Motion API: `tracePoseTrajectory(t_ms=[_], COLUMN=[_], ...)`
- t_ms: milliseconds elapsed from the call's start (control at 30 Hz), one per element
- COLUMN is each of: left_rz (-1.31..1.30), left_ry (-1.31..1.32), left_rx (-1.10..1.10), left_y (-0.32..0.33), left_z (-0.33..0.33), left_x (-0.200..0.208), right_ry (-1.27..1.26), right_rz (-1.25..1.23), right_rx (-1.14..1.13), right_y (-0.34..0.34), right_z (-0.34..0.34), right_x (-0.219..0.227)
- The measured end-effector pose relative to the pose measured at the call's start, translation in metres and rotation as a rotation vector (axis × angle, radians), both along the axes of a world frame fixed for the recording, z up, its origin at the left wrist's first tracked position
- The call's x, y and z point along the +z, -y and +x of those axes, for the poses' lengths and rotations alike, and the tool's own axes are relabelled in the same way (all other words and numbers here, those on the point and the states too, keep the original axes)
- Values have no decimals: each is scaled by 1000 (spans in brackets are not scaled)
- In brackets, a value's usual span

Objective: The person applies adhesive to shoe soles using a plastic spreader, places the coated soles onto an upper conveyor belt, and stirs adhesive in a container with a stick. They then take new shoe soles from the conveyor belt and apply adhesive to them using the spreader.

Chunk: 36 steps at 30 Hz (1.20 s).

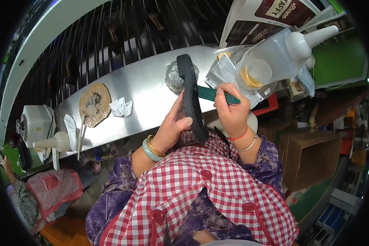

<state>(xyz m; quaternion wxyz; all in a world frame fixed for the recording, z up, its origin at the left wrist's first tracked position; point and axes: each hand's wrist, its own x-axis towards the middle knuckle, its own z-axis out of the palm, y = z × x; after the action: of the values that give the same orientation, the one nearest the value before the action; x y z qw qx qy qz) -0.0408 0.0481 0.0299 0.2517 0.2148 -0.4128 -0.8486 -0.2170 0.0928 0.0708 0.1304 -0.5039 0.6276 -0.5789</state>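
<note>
Upright in front of my chest stands a black shoe sole [189, 96] with a ridged edge. My left hand [171, 128] is closed on its left side, the thumb along the lower part. My right hand [233, 107] grips a green brush [209, 93] by its handle, and the brush's far end meets the sole's right face. The sole hides the brush's bristles. Behind the sole, a rounded silvery wrapped lump [174, 78] sits on the metal shelf [147, 92].
On the shelf lie a round plastic-wrapped pad [95, 102] with dark smears, thin sticks [81, 137] and crumpled tissue [121, 107]. At right are a squeeze bottle [281, 51], a clear cup [256, 73] and a cardboard box [309, 153]. Another person [49, 192] is at lower left.
</note>
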Motion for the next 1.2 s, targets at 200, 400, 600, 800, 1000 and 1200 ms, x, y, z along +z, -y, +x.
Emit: tracePoseTrajectory(t_ms=[200,400,600,800,1000,1200], left_rz=[56,100,-114,51,-1596,-1435], left_ry=[-17,43,-283,-530,574,1446], left_rx=[22,12,-173,-73,709,376], left_y=[8,18,30,142,236,293], left_z=[-6,10,-36,-245,-309,-279], left_x=[9,25,104,260,262,275], right_ry=[115,386,396,450,442,485], right_rz=[12,-72,-448,-515,-471,-427], right_rx=[-26,-129,-493,-454,-512,-442], right_y=[-10,-33,-64,-58,-66,-71], right_z=[0,-14,-47,-45,-52,-60], right_x=[2,12,19,27,21,10])
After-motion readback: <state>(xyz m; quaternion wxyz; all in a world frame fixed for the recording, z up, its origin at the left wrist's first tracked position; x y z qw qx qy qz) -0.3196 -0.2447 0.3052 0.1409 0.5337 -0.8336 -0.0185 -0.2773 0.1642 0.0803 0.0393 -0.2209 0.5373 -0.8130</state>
